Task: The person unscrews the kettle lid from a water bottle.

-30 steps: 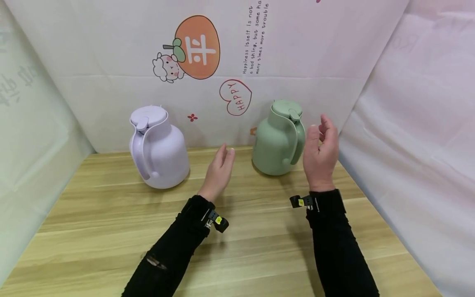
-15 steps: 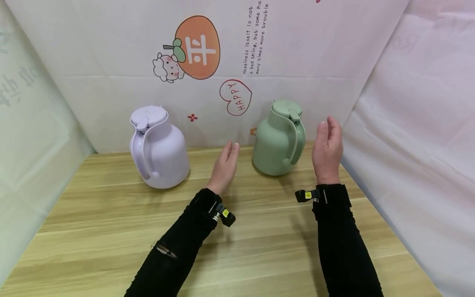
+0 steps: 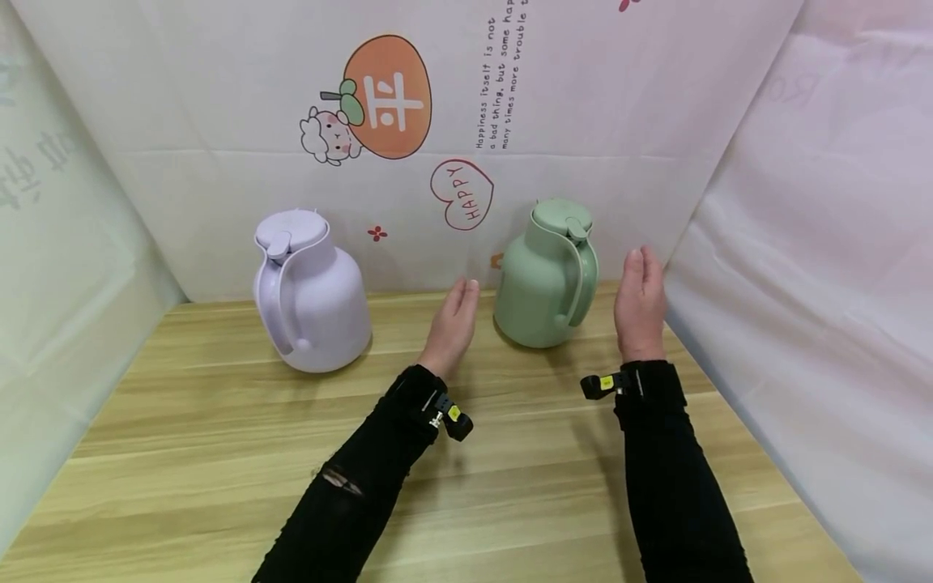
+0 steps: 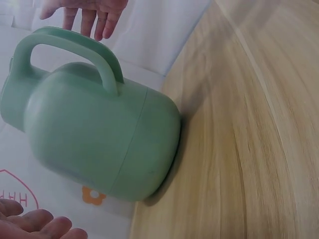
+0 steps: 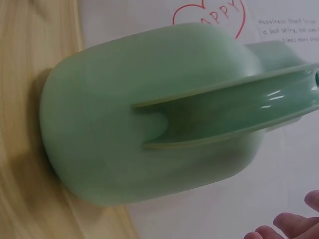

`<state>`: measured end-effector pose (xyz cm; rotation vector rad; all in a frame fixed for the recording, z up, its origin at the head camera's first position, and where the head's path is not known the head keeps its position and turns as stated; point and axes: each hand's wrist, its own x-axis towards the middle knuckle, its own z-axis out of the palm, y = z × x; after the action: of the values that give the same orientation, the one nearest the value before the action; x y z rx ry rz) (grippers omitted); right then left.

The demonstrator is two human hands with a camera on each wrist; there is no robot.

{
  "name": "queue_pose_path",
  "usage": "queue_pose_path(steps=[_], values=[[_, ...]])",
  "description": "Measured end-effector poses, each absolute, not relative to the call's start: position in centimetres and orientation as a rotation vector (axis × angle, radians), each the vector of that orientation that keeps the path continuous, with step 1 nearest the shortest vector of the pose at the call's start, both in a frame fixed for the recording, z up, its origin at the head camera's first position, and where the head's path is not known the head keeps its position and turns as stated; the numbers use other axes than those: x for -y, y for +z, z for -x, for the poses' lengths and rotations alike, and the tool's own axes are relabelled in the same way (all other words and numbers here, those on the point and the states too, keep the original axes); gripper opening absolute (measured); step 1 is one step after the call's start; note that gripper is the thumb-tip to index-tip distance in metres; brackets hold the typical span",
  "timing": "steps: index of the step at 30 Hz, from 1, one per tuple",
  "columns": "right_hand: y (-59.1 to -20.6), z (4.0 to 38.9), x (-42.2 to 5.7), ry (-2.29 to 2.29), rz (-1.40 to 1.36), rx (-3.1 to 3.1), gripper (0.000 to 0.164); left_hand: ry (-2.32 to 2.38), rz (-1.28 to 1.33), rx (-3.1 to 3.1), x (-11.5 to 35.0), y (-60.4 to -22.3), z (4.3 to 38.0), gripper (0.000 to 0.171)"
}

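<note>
Just behind both hands: black sleeves (image 3: 681, 486), small wrist cameras (image 3: 455, 417). Left hand (image 3: 449, 325) and right hand (image 3: 641, 308) free, fingers (image 3: 632, 271) straight, holding nothing. Green jug (image 3: 534, 287) upright between them on wooden table (image 3: 525, 478), touching neither, handle (image 3: 588, 279) on right hand's side. Lilac jug (image 3: 331, 308) upright, left of left hand. Beyond hands, white printed cloth (image 3: 598, 97).
</note>
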<state>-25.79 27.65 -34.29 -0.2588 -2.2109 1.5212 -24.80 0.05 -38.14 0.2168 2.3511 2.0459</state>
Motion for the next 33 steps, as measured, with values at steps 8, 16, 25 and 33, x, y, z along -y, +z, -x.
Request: queue_pose_path(steps=[8,16,25,33], values=[[-35.5,26.7,-28.5,1.707,0.306,2.194,0.08,2.024,-0.189,-2.339,-1.0,-38.5,25.4,0.085],[-36.7,27.8,-28.9,1.762,0.376,2.26,0.085,1.977,-0.168,-2.372,-2.0,-38.6,26.0,0.088],[-37.4,28.9,-28.8,1.959,0.426,2.192,0.084,1.977,-0.205,-2.343,-3.2,-38.7,26.5,0.082],[-37.9,29.3,-28.6,2.035,0.41,2.236,0.086,1.972,-0.205,-2.291,-3.7,-38.8,26.7,0.08]])
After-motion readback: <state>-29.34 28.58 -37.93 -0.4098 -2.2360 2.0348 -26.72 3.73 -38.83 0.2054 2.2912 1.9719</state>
